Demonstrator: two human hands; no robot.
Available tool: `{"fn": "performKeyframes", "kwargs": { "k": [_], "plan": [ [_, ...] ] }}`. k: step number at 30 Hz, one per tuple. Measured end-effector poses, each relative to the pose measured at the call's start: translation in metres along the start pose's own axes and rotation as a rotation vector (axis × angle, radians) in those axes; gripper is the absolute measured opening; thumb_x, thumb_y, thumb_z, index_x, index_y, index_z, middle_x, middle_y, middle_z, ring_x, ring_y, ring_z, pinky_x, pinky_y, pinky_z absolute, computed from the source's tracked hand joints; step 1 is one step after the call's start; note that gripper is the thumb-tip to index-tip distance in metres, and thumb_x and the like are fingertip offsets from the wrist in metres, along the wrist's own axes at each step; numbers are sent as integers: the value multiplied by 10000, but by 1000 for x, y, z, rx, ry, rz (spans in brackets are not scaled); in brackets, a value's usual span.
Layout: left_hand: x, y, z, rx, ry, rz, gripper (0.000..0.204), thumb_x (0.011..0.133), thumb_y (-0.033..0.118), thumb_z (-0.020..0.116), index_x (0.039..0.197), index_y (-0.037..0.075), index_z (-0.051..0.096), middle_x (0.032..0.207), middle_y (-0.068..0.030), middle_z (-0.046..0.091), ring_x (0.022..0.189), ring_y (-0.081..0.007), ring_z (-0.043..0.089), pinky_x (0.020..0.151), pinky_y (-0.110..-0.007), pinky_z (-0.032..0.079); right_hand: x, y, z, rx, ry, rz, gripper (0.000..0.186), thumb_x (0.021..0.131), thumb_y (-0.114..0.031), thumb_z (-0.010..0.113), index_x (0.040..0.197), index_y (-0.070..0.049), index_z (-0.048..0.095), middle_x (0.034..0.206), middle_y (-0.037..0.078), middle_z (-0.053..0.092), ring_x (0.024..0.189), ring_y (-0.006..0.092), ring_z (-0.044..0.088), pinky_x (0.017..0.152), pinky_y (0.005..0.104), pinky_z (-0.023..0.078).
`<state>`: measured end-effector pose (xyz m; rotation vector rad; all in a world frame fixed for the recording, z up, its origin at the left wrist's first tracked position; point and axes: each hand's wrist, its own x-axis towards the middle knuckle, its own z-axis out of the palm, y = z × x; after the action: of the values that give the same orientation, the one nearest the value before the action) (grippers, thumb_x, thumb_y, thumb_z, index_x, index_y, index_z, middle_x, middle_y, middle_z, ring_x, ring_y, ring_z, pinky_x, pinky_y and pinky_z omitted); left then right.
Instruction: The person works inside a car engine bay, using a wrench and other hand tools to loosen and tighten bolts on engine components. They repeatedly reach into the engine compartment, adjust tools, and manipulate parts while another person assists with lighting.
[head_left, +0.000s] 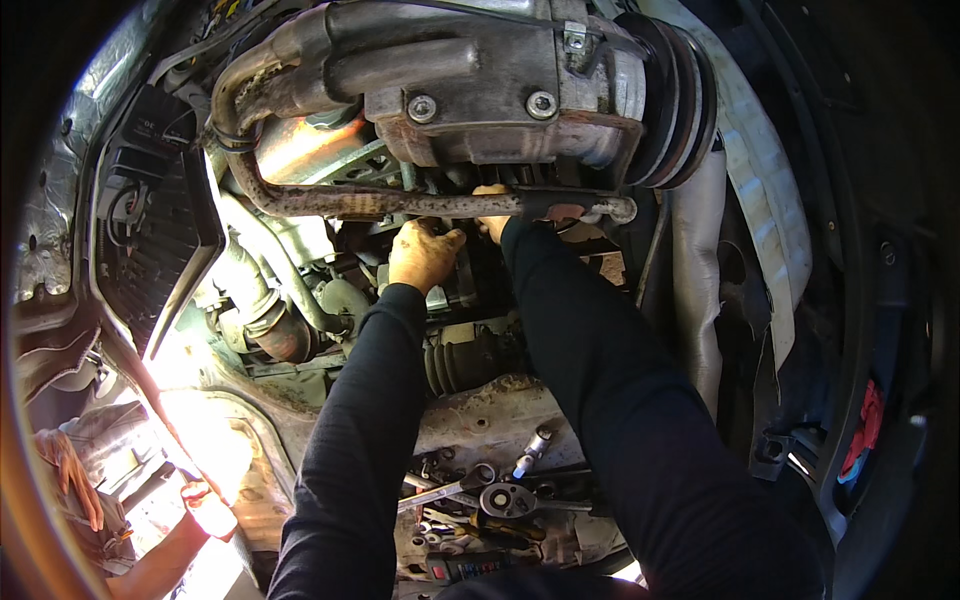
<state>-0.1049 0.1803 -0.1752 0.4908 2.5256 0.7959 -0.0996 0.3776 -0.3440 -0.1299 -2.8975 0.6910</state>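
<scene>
Both my arms, in dark sleeves, reach into an engine bay. My left hand (pixel 424 256) is closed, its fingers curled just below a rusty metal pipe (pixel 360 201); whatever it grips is hidden from me. To the right of it, my right hand (pixel 490 212) reaches up behind the same pipe, which crosses in front of it. Its fingertips are lost among the dark parts below the engine, so their grip does not show. Above both hands sits a large grey metal housing (pixel 470 85) with two big bolts and a ribbed pulley (pixel 675 100) at its right end.
Below my forearms lie a ratchet (pixel 508 500), a wrench (pixel 450 490), a socket piece (pixel 534 450) and several small tools. A rubber bellows (pixel 462 365) sits between my arms. At lower left another person's hand (pixel 207 510) shows in glare. A red cloth (pixel 866 425) hangs at right.
</scene>
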Motion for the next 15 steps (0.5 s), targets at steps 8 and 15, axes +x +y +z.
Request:
{"fn": "performKeyframes", "kwargs": {
  "k": [8, 15],
  "plan": [
    [7, -7, 3, -221, 9, -44, 463, 866, 358, 774, 1129, -21, 740, 1130, -245, 756, 1099, -397, 717, 983, -428, 552, 1, -2, -2, -46, -53, 23, 165, 847, -91, 743, 994, -120, 674, 973, 118, 689, 952, 330, 690, 811, 460, 536],
    [4, 2, -8, -131, -35, 28, 398, 879, 277, 769, 1153, -9, 739, 1208, -209, 745, 1126, -339, 705, 990, -378, 533, 1, 0, -5, 48, -33, 13, 147, 854, -107, 739, 986, -116, 677, 960, 124, 686, 939, 333, 687, 803, 462, 533]
  ]
}}
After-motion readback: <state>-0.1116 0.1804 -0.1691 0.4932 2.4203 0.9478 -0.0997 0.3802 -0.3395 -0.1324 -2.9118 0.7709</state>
